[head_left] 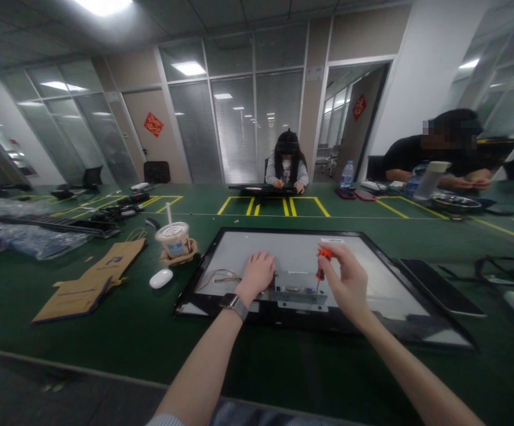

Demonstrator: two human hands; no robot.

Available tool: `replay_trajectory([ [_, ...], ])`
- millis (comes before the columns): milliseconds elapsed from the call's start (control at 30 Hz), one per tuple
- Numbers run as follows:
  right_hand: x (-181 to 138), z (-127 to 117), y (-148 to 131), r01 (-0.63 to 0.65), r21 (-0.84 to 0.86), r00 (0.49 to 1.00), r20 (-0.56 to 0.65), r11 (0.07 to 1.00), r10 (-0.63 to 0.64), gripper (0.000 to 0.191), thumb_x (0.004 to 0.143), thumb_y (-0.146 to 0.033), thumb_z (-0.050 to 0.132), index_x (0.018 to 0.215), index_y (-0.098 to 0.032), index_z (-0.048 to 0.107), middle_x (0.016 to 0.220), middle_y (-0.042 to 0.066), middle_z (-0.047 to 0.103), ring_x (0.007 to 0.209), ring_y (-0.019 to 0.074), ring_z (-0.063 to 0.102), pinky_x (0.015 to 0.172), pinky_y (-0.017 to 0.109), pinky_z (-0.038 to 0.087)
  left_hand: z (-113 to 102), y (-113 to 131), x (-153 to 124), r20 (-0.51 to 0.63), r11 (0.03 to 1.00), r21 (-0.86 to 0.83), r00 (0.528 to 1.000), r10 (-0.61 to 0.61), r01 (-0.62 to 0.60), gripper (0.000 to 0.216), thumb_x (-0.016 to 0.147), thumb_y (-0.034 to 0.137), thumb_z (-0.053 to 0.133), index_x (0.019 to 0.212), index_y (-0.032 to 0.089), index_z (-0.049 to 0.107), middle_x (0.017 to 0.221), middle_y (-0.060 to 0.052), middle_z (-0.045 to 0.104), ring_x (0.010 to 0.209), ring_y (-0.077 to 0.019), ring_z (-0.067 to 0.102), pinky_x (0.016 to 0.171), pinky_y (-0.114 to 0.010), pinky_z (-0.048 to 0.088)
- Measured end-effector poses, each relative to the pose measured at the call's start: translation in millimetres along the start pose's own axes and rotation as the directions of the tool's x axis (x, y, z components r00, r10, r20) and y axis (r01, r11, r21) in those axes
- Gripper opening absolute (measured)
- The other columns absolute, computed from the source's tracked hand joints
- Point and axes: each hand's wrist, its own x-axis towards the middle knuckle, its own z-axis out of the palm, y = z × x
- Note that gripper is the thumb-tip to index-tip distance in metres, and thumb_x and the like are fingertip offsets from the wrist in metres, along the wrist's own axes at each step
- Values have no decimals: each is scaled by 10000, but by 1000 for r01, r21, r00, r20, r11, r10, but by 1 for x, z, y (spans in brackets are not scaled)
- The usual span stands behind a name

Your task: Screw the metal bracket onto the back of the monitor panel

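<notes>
A flat monitor panel (372, 278) lies face down on the green table in front of me, its grey metal back showing inside a black frame. A small metal connector box (295, 290) sits near its front edge. My left hand (256, 273), with a watch on the wrist, rests on the panel just left of that box, fingers curled down on it. My right hand (348, 278) is closed on an orange-handled screwdriver (321, 266), held upright with its tip on the metal box. Thin wires (217, 277) run across the panel's left part.
A lidded drink cup (173, 238) in a holder, a white mouse (161, 278) and a brown paper bag (92, 278) lie to the left. A dark slab (439, 284) lies right of the panel. Other people sit at the far side and far right.
</notes>
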Motion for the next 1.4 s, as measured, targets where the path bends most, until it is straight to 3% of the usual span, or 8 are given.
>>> replay_trajectory([
  [200, 4, 0, -6, -24, 29, 999, -42, 999, 25, 64, 888, -270, 665, 932, -250, 708, 892, 37, 623, 851, 212, 618, 748, 381, 505, -1, 1, 1, 2, 1000, 6, 1000, -9, 9, 401, 1023, 263, 389, 1386, 182, 536, 1487, -122, 517, 1365, -274, 472, 1143, -450, 375],
  [333, 3, -1, -11, -143, 131, 989, 38, 981, 139, 185, 972, -320, 538, 1016, -233, 695, 847, 38, 651, 740, 184, 625, 631, 334, 517, 1, 0, 1, -5, 1000, 7, 1000, -4, 4, 407, 1025, 270, 380, 1391, 184, 537, 1487, -121, 519, 1359, -271, 479, 1139, -440, 374],
  [433, 2, -1, -12, -182, 180, 983, 61, 967, 174, 231, 990, -335, 489, 1036, -226, 687, 852, 47, 692, 776, 195, 663, 622, 328, 539, 3, -2, 1, -7, 1000, 5, 1000, -7, 7, 407, 1027, 274, 375, 1395, 195, 531, 1496, -120, 510, 1372, -268, 468, 1144, -447, 368],
  [633, -2, -1, -7, -128, 115, 992, 22, 985, 126, 228, 996, -305, 474, 1016, -224, 686, 908, 64, 738, 832, 211, 700, 680, 354, 549, 5, -2, 2, -1, 1000, -3, 1000, -8, 8, 407, 1021, 266, 380, 1392, 193, 532, 1505, -120, 501, 1379, -266, 461, 1149, -452, 364],
  [867, 3, -1, -4, 45, -95, 996, -74, 994, -53, 72, 886, -253, 678, 952, -253, 708, 803, 16, 647, 772, 205, 625, 751, 389, 506, 0, 1, 0, 1, 1000, -9, 1000, -11, 11, 413, 1024, 262, 372, 1397, 178, 528, 1498, -120, 510, 1376, -265, 463, 1142, -450, 375],
  [1100, 2, -4, -4, -37, -20, 998, -43, 999, 36, 184, 978, -282, 521, 1003, -249, 700, 939, 59, 655, 885, 224, 632, 791, 411, 492, -3, 2, -1, 10, 1000, -10, 1000, -16, 16, 414, 1022, 265, 381, 1400, 180, 526, 1503, -121, 506, 1378, -269, 464, 1154, -457, 360],
  [1300, 4, -1, -1, -35, -21, 995, -89, 999, 33, 74, 879, -306, 690, 928, -255, 710, 837, 28, 630, 814, 223, 617, 766, 413, 500, -1, 1, -1, -3, 1000, -17, 1000, -18, 18, 407, 1024, 272, 376, 1393, 198, 531, 1494, -116, 514, 1380, -267, 461, 1148, -455, 364],
  [1400, 3, -2, -1, -55, -31, 995, -79, 998, 53, 93, 895, -327, 664, 918, -251, 713, 848, 29, 603, 789, 211, 599, 736, 397, 498, -1, 1, -1, -5, 1000, -12, 1000, -11, 10, 403, 1025, 272, 374, 1382, 193, 542, 1482, -118, 523, 1368, -269, 470, 1138, -453, 375],
])
